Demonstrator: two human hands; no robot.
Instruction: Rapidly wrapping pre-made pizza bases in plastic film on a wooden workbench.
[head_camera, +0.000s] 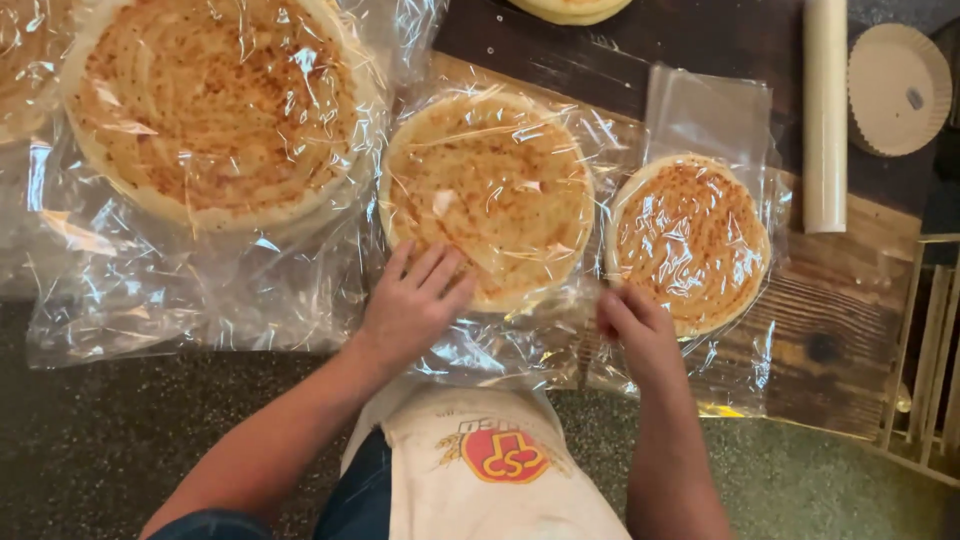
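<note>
Fingers of the left hand (415, 305) lie spread on the middle bagged flatbread (490, 195); the right hand (638, 335) pinches its plastic bag (520, 345).

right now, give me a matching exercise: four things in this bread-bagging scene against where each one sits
Things:
1. left hand
2. right hand
3. large flatbread
4. cream roll

Places:
A. far right, on the dark board
B. upper left, in clear plastic
C. flat on the middle flatbread's bag
D. at the small flatbread's bag edge

Pairs: 1-C, 2-D, 3-B, 4-A
</note>
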